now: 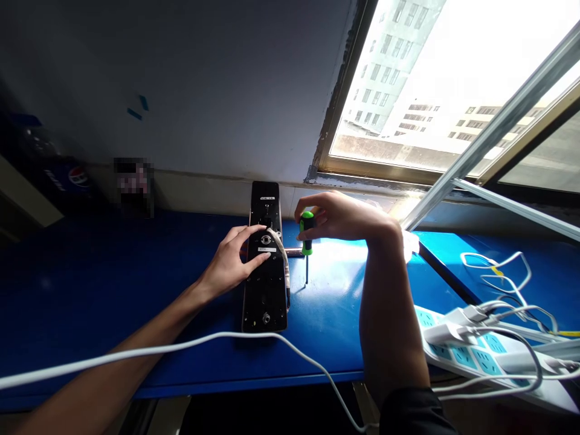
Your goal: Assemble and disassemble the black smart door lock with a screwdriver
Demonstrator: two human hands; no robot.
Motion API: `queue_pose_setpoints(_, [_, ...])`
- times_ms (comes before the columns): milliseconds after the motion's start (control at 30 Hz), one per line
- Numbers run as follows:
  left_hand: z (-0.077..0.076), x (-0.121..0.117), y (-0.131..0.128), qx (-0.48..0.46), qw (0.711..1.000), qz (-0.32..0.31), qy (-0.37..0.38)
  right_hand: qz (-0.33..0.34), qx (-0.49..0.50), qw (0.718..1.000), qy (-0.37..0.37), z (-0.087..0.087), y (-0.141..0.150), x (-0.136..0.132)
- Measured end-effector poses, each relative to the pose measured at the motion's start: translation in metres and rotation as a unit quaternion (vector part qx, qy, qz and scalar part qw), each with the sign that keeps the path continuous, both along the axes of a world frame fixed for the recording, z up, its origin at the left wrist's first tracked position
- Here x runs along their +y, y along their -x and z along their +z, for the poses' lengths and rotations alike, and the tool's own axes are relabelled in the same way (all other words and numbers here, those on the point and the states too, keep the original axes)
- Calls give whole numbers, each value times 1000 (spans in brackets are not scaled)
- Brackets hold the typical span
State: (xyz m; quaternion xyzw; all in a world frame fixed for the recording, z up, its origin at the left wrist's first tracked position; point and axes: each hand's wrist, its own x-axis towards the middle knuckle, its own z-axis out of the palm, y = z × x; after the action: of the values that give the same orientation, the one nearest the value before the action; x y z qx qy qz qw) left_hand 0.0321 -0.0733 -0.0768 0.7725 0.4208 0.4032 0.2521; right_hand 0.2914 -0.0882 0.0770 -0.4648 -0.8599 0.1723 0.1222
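Note:
A long black panel (265, 290) with small screws, white labels and a round fitting lies on the blue table. My left hand (233, 257) rests on its left side, thumb and fingers spread apart on the surface. Along the panel's right edge runs a pale wrapped cable (284, 260). Just right of the panel, my right hand (333, 217) grips a green and black screwdriver (307, 232) by its handle. The screwdriver stands upright, its shaft pointing down at the table. A brownish bar (294, 252) shows between the panel and the screwdriver.
A white power strip (480, 356) with plugs and cords sits at the right. One white cable (217, 335) crosses in front of the panel. Metal bars (453, 181) slant before the window. A dark Pepsi bottle (67, 181) stands at the far left by the wall.

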Motion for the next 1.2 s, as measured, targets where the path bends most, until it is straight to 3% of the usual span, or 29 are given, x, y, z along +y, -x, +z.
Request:
queue_pose_setpoints(233, [-1,-2,-1,7,1000,2,-6,24,101,994,-29,12,-8,-17])
queue_pose_setpoints(467, [-1,-7,-4,-1,1000,7,11,43,259,959,-102,12,7,-23])
queue_pose_setpoints(767, [3,-18,-11,0,999,-2,32,-5,280,945,-166,10,15,-20])
queue_pose_setpoints(1067, [6,-25,-15,-19,998,-22,49,-21,287,943,-170,10,19,-18])
queue_pose_setpoints(1200, [12,-21,-10,15,998,-10,-54,-43,299,938,-172,10,20,-17])
